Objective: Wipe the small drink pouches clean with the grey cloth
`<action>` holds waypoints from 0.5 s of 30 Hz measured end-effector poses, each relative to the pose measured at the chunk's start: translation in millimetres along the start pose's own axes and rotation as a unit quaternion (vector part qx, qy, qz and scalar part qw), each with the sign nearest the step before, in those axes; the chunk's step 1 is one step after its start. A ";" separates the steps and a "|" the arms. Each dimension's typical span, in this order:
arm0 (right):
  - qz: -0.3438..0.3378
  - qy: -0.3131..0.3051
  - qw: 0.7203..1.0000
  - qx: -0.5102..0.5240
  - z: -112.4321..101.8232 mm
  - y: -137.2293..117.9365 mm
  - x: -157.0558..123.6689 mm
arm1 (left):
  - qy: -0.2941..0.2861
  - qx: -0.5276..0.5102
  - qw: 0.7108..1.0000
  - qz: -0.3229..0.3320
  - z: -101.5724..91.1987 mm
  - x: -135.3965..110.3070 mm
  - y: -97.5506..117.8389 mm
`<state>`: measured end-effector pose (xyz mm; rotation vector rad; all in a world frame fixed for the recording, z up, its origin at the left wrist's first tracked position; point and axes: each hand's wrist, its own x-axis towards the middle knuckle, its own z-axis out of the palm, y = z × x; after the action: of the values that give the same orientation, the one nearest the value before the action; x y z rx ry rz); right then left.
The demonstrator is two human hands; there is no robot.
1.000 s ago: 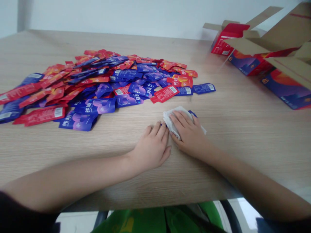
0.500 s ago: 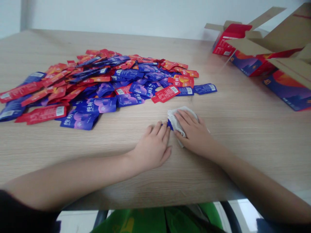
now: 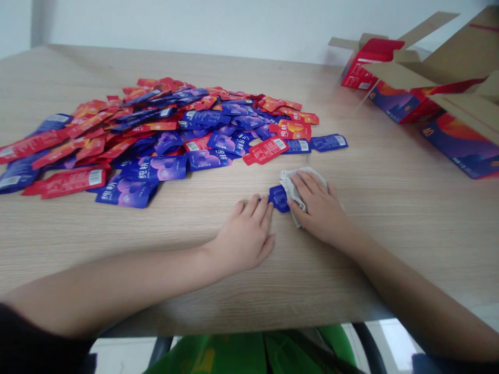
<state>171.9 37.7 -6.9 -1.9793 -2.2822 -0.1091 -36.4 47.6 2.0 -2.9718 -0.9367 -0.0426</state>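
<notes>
My right hand (image 3: 317,208) presses a white cloth (image 3: 292,183) flat onto a blue sachet (image 3: 279,198) on the wooden table (image 3: 390,208); its fingers lie stretched over the cloth. The sachet's left end sticks out from under the cloth. My left hand (image 3: 245,236) rests palm down just left of it, fingertips on the sachet's left tip, fingers together and flat.
A large heap of red and blue sachets (image 3: 156,135) covers the table's left half. Opened cardboard cartons with red and blue printing (image 3: 421,83) lie at the back right. Something green (image 3: 249,356) shows below the table's front edge.
My right hand has slid the cloth to the right along the sachet, uncovering more of its blue left end. My left hand has stayed put.
</notes>
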 end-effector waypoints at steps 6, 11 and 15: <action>-0.098 0.006 0.995 0.012 0.4 -16.4 -2.2 | 0.000 -0.010 1.000 0.005 -1.6 1.3 0.0; -0.015 0.002 1.000 0.020 -0.7 1.3 2.9 | -0.006 -0.010 1.000 -0.001 -1.8 1.2 -0.1; 0.014 0.021 1.000 0.009 3.1 -1.7 1.8 | -0.010 -0.007 1.000 -0.003 -1.8 1.3 -0.2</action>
<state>169.8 39.7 -9.7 -1.9802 -2.2213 -0.1268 -35.5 48.4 3.8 -2.9878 -0.9520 -0.0184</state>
